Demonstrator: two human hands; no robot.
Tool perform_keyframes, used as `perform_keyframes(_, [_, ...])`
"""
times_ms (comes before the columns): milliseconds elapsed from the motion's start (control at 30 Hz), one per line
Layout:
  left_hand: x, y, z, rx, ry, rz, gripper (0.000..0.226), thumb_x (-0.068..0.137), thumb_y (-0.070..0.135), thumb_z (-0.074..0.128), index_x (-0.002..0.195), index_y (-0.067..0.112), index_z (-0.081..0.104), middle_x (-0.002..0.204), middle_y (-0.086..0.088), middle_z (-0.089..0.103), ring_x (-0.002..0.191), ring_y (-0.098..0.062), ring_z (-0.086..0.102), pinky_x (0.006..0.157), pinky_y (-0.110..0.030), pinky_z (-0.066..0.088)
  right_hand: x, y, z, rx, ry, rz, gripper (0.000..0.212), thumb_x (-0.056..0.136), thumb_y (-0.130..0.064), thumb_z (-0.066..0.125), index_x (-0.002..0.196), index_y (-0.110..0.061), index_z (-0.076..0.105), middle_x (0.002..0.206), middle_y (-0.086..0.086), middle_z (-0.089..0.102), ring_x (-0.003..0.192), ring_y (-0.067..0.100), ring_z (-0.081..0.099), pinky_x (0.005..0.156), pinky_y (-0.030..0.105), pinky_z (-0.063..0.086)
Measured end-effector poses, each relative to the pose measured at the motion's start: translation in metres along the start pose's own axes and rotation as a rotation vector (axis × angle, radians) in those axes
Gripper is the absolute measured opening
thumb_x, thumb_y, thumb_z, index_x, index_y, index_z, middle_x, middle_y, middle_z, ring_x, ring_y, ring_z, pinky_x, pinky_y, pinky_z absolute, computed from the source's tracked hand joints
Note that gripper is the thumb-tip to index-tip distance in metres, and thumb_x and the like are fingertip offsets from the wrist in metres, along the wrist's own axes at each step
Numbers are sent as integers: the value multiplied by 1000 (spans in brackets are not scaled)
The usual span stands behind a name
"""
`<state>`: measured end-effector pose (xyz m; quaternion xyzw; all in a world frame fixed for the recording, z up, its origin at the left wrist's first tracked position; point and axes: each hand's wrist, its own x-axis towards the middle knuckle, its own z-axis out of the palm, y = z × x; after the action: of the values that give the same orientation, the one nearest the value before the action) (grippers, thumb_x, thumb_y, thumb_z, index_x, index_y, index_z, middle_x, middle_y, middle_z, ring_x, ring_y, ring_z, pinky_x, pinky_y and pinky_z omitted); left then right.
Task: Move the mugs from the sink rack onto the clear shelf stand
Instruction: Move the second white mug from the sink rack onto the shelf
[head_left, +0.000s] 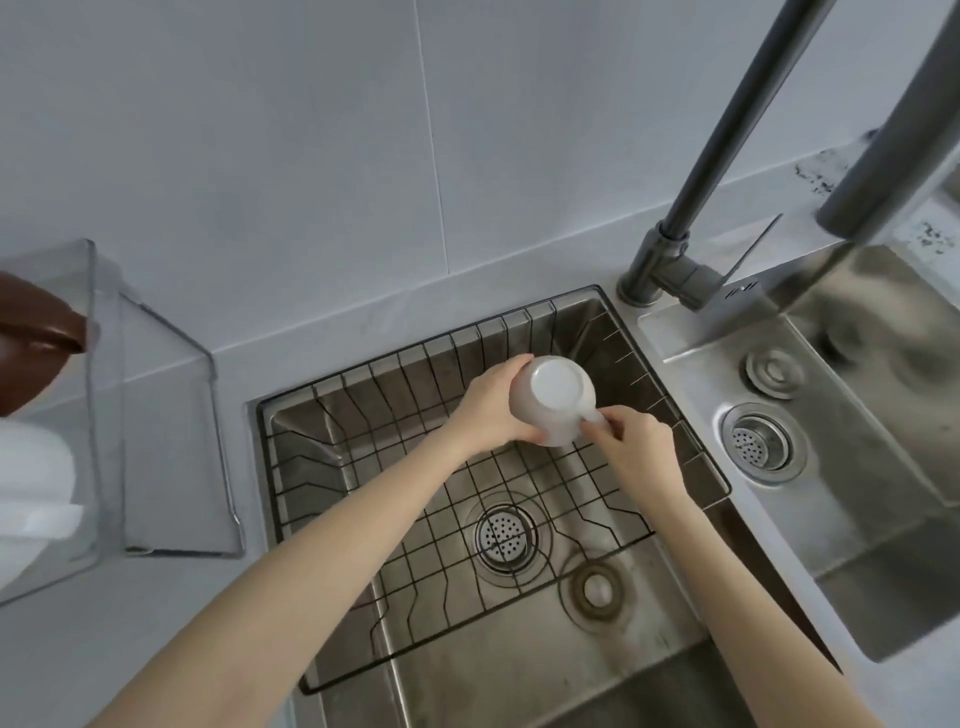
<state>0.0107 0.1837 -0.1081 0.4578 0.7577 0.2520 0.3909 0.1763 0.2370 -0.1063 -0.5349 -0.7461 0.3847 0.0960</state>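
Note:
A white mug is held upside down, base towards me, above the far part of the black wire sink rack. My left hand wraps around the mug's left side. My right hand pinches the mug's handle at its lower right. The clear shelf stand sits on the counter at the left. On the stand's left part I see a brown mug and a white mug, both cut off by the frame edge.
The rack lies in a steel sink with a round drain. A grey faucet rises behind the sink's far right corner. A second steel basin lies to the right. A tiled wall runs behind.

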Motion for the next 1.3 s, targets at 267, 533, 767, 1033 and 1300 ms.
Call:
perform_keyframes(267, [-9,-6,-5,-61,83,-7,94,55,18,85,138,16,40,135,-5,54,124,-22,49,107,-36,39,-1,-6,0,84,1,24,24,82,-28,63,96,-9,65,84,13,71,82,27,64,75,39,51])
perform_keyframes(533, [-59,11,-62,-88,211,-10,91,56,14,84,137,14,42,134,-5,56,123,-22,50,101,-28,38,-20,-65,-11,152,-38,-132,27,80,-31,64,100,-12,67,87,4,72,82,18,65,79,34,51])
perform_keyframes(767, [-142,47,-127,-78,380,91,84,62,13,80,136,12,41,127,-4,56,116,-22,51,90,-22,36,-62,-143,-37,238,-46,-339,18,79,-30,66,89,-16,69,75,-1,69,72,11,62,66,21,45])
perform_keyframes(1033, [-243,54,-192,-56,615,120,71,61,17,82,124,6,50,102,2,54,100,-23,54,90,-34,43,-119,-239,-41,308,-146,-540,10,78,-20,69,70,-24,66,67,-1,67,66,14,60,71,29,47])
perform_keyframes(1300, [-356,-4,-245,-155,830,8,71,54,20,85,118,13,56,104,2,62,100,-21,58,91,-33,46,-183,-331,21,261,-325,-706,9,78,-21,69,78,-12,70,68,3,65,70,16,56,71,29,43])
